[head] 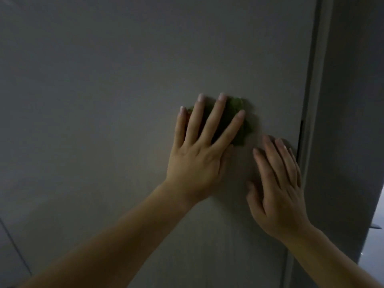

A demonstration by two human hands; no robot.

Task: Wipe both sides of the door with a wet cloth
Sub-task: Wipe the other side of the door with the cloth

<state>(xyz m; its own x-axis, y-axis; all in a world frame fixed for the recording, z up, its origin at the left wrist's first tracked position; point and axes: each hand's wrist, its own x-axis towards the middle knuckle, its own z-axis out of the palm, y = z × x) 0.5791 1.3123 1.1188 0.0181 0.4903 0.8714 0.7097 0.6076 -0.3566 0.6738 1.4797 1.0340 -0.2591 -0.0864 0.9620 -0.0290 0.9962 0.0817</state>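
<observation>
The pale grey door (124,80) fills most of the dim head view. A crumpled green cloth (241,121) lies flat against it, right of centre. My left hand (199,154) presses on the cloth with fingers spread, and the cloth shows between and beyond them. My right hand (278,188) rests flat on the bare door just below and to the right of the cloth, its fingertips close to the door's right edge (305,125). It holds nothing.
Right of the door's edge stands a darker grey frame or wall (353,100). A brighter strip shows at the lower right, with a small dark metal tip (376,226) poking in. A thin dark line (14,246) crosses the lower left corner.
</observation>
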